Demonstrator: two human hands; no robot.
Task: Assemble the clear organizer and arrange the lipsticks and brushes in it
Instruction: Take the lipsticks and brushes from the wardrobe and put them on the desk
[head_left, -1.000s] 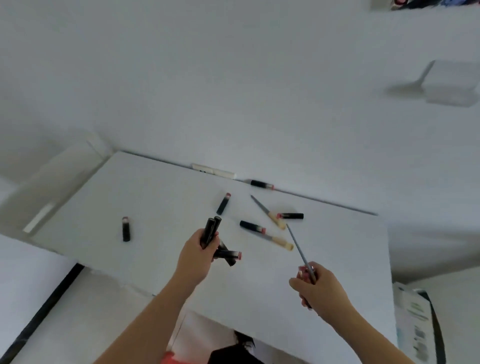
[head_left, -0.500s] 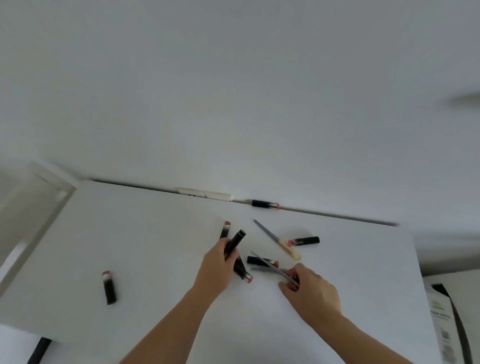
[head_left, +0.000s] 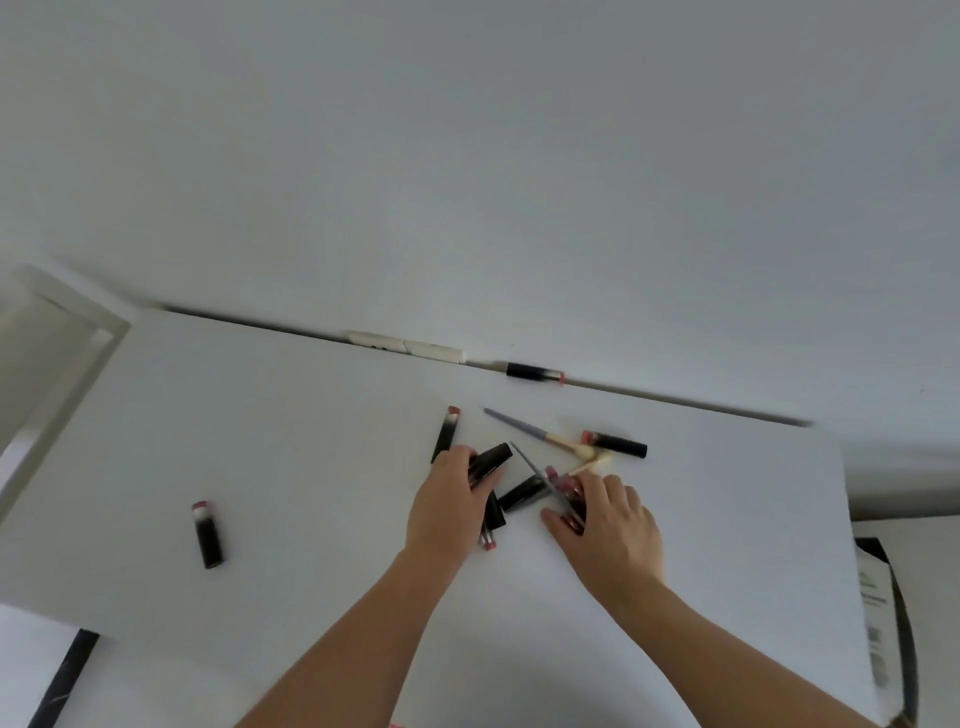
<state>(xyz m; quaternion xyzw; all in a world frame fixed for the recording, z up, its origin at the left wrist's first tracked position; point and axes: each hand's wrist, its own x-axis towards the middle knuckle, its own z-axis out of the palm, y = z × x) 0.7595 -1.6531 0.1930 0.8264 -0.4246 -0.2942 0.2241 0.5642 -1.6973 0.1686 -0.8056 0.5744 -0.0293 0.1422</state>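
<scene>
On the white table (head_left: 291, 441), my left hand (head_left: 452, 504) grips black lipstick tubes (head_left: 488, 460), low over the surface. My right hand (head_left: 605, 514) holds a thin grey-handled brush (head_left: 535, 470) and small pink-tipped items, resting on the table. A black lipstick (head_left: 519, 493) lies between the hands. Loose lipsticks lie at the left (head_left: 208, 535), above my left hand (head_left: 447, 434), at the right (head_left: 615, 443) and by the far edge (head_left: 535, 372). A second brush (head_left: 535, 434) with a cream head lies beyond my right hand. No clear organizer is in view.
A white stick-like object (head_left: 405, 344) lies along the table's far edge against the wall. A dark bag with a printed label (head_left: 878, 613) stands beyond the table's right edge. A pale frame (head_left: 47, 353) runs along the left side.
Both hands came down from above the table onto its surface and closer together, still holding the lipsticks and the brush. The camera tilted downward.
</scene>
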